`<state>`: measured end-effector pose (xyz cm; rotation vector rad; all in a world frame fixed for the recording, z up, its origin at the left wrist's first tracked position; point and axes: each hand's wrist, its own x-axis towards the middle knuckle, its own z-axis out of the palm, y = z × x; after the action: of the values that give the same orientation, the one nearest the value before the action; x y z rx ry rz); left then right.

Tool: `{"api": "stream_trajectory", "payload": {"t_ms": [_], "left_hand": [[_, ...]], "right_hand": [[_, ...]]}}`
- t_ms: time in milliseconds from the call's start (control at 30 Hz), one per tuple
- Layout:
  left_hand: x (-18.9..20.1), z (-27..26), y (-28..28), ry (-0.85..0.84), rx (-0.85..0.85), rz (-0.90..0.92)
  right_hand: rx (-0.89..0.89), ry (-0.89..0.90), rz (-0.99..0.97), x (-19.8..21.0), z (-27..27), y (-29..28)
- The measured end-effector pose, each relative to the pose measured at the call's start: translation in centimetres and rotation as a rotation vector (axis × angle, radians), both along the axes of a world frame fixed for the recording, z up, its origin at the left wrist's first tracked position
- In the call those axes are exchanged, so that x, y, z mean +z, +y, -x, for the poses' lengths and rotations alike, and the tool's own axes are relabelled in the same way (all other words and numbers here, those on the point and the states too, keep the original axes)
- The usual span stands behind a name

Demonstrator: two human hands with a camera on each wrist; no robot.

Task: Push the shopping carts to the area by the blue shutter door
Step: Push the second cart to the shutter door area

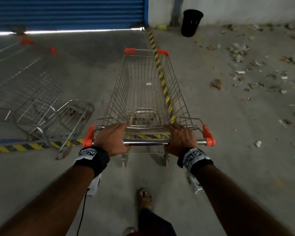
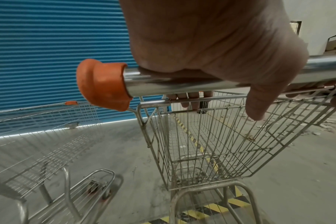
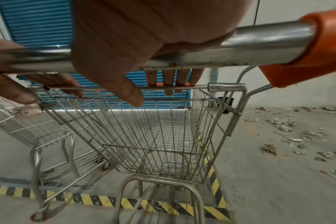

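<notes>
Before the blue shutter door [image 1: 66, 12], fingers [image 3: 168, 78] clamp the wire cart's [image 1: 148, 86] steel handle [image 1: 146, 142].

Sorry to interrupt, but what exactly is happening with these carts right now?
A person is pushing an empty shopping cart toward the blue shutter door. The left hand and right hand both grip its handle bar. Another cart already stands to the left, inside the striped floor marking.
</notes>
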<state>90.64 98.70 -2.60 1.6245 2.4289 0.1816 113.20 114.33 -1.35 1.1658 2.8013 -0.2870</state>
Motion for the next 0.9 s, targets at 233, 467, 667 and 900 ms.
{"api": "stream_trajectory", "payload": {"t_ms": [233, 467, 667, 900], "left_hand": [[0.3, 4.0, 4.2, 0.013, -0.022, 0.004], [0.1, 6.2, 6.4, 0.004, -0.024, -0.009], [-0.5, 7.1, 6.3, -0.022, -0.065, -0.032], [1.1, 9.0, 3.9, -0.092, -0.054, -0.015]], "right_hand": [[0.02, 0.02, 0.009, -0.8, 3.8, 4.4], [0.069, 0.07, -0.006, -1.5, 5.3, 6.7], [0.15, 0.127, 0.087, -1.9, 5.9, 6.5], [0.23, 0.348, 0.134, -0.4, 10.3, 1.2]]}}
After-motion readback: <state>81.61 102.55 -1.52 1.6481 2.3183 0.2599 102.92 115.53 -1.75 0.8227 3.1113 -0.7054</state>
